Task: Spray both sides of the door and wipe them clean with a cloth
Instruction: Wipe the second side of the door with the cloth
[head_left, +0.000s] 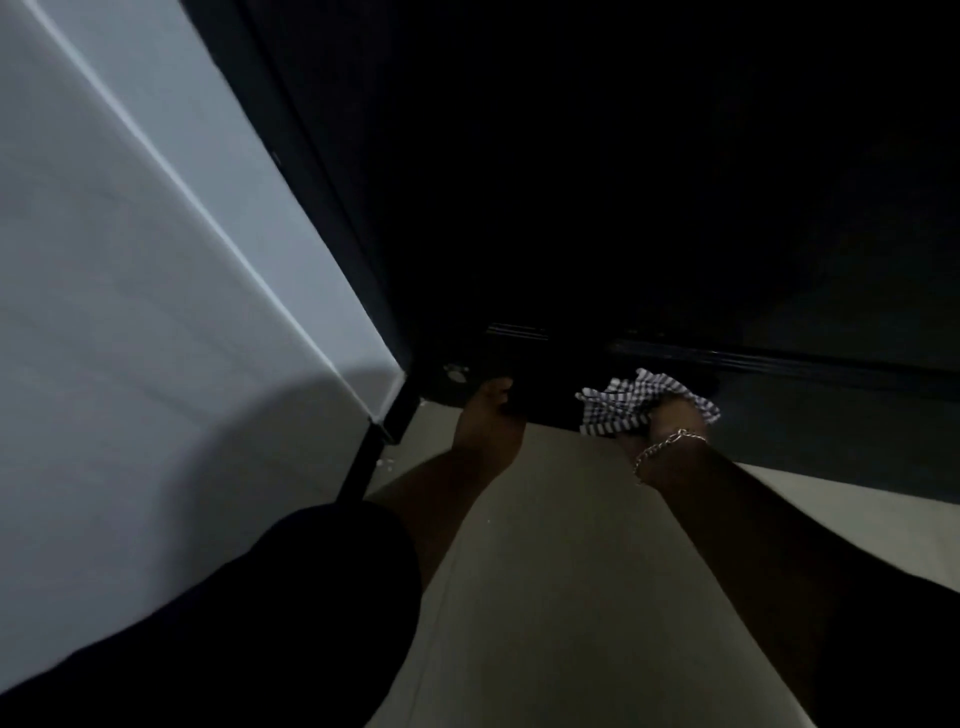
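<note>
— Door (597, 208), dark and nearly black, fills the upper right of the head view, tilted by the wide lens; its bottom edge runs just above a pale floor (545, 571). What surrounds it?

— A light grey wall (130, 260) at left, meeting the dark door frame (322, 218). The room is dim. White specks lie on the floor near the frame's foot.

— And the hands?

— Both arms reach forward and down to the door's lower edge. The left hand (488, 421) grips that bottom edge, thumb on the near face, fingers hidden behind it. The right hand (670, 421), a chain bracelet (667, 447) at its wrist, is clenched around a black-and-white checked cloth (623, 402), bunched and pressed against the door near the bottom.

— What cannot be made out?

— The door's surface detail is lost in shadow, apart from a ridged strip (727, 358) low down. A small pale mark (456, 372) near the corner is too blurred to identify. A dark sleeve or garment (260, 623) covers the lower left.
</note>
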